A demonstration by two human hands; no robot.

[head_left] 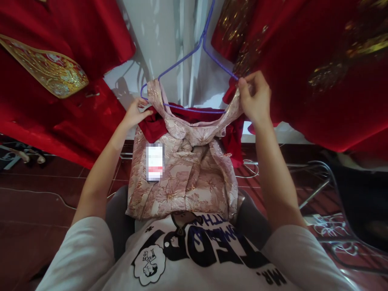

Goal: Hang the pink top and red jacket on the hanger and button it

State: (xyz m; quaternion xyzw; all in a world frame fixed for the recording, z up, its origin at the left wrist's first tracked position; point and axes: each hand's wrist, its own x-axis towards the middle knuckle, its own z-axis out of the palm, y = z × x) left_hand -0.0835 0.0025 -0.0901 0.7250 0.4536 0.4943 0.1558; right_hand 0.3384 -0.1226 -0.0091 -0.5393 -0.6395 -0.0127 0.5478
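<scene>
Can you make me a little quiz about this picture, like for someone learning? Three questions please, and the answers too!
1. Pick one: what colour is the hanger?
A) green
B) blue-purple
C) yellow

2. True or false: the right hand pinches a strap of the shiny flowery garment.

3. Fill in the gap: the hanger's curled end shows past the strap beside the ___.

Key:
1: B
2: true
3: left hand
</scene>
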